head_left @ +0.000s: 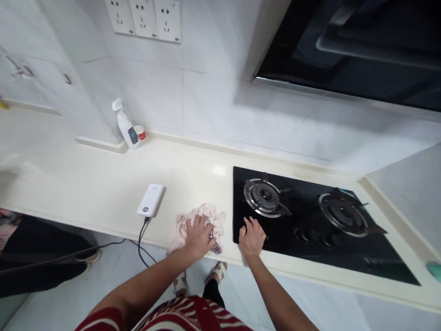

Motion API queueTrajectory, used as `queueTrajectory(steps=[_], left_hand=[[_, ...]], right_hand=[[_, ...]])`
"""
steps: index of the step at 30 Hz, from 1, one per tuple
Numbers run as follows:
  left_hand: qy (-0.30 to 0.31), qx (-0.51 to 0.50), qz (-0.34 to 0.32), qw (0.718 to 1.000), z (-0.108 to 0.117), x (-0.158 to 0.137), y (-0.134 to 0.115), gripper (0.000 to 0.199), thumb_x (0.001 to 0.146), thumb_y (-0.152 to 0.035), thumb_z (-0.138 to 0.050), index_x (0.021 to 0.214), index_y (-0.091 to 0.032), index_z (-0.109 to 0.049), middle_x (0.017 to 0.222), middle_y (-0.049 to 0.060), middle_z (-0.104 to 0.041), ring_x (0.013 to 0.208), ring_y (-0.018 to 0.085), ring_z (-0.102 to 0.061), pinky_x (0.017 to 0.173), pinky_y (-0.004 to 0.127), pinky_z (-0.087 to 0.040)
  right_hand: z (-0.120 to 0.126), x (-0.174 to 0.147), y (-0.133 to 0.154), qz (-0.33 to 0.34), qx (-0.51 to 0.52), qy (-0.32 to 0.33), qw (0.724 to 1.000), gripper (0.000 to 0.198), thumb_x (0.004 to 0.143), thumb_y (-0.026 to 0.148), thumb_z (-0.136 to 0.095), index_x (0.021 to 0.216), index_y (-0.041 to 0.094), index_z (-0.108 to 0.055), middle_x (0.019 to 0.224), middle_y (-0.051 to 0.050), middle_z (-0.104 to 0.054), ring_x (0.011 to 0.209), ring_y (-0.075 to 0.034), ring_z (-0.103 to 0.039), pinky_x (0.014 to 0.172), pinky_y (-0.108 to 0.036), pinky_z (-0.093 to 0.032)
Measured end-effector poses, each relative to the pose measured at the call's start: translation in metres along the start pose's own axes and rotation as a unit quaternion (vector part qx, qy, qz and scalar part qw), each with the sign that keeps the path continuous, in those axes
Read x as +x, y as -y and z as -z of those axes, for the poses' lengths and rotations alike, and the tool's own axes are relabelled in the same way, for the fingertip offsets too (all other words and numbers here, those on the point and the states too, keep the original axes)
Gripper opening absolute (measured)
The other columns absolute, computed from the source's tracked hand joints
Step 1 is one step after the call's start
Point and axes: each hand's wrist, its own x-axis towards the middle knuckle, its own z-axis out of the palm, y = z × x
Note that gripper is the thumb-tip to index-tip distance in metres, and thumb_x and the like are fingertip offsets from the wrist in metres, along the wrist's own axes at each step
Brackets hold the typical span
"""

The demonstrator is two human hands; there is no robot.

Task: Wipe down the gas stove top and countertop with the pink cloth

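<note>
My left hand (199, 236) rests on a crumpled pale pink cloth (215, 218) at the counter's front edge, its fingers bent into the folds. A purple patterned patch shows on the cloth below the thumb. Over the front left corner of a black glass gas hob (292, 220) is my right hand (252, 236), fingers slightly curled and apart, with nothing visible in it. The hob's left burner (264, 195) lies just beyond those fingertips.
A white power bank (150, 200) with a black cable lies on the cream counter (193, 170). By the wall stand a white spray bottle (127, 128) and a small tub (140, 132). A dark range hood (344, 59) overhangs the hob. Another person's legs (44, 248) show at left.
</note>
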Motion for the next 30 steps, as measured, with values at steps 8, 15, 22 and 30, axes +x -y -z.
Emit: queueTrajectory(steps=[8, 15, 22, 30], left_hand=[[0.007, -0.100, -0.059, 0.993, -0.004, -0.029, 0.009, 0.063, 0.080, -0.033, -0.063, 0.141, -0.029, -0.050, 0.149, 0.009, -0.050, 0.138, 0.032, -0.042, 0.113, 0.056, -0.032], [-0.163, -0.147, 0.051, 0.974, 0.015, -0.024, 0.106, 0.039, 0.092, -0.042, -0.049, 0.125, -0.023, -0.058, 0.122, 0.010, -0.066, 0.117, 0.027, -0.060, 0.104, 0.047, -0.047], [-0.124, -0.019, 0.044, 0.991, 0.011, -0.012, 0.128, 0.030, 0.094, -0.038, -0.048, 0.112, -0.023, -0.066, 0.124, 0.011, -0.065, 0.121, 0.030, -0.055, 0.102, 0.048, -0.041], [-0.111, 0.028, 0.042, 0.992, 0.010, -0.013, 0.125, 0.027, 0.094, -0.033, -0.048, 0.110, -0.024, -0.068, 0.126, 0.010, -0.063, 0.121, 0.029, -0.053, 0.098, 0.045, -0.037]], right_hand=[[0.006, 0.013, 0.001, -0.032, 0.020, 0.022, 0.999, 0.043, 0.092, 0.029, -0.038, 0.122, 0.018, -0.067, 0.136, -0.013, -0.057, 0.134, -0.027, -0.041, 0.108, -0.046, -0.030], [0.029, -0.014, 0.100, 0.106, 0.091, 0.146, 0.979, 0.054, 0.089, 0.048, -0.057, 0.140, 0.029, -0.055, 0.152, -0.012, -0.041, 0.139, -0.033, -0.034, 0.111, -0.052, -0.028], [0.035, -0.042, 0.151, 0.229, 0.074, 0.303, 0.922, 0.055, 0.090, 0.061, -0.057, 0.139, 0.038, -0.053, 0.156, -0.007, -0.038, 0.138, -0.038, -0.031, 0.108, -0.062, -0.024], [0.071, -0.082, 0.033, 0.085, -0.014, 0.180, 0.980, 0.036, 0.090, 0.036, -0.057, 0.123, 0.030, -0.066, 0.132, -0.011, -0.055, 0.117, -0.032, -0.049, 0.098, -0.052, -0.038]])
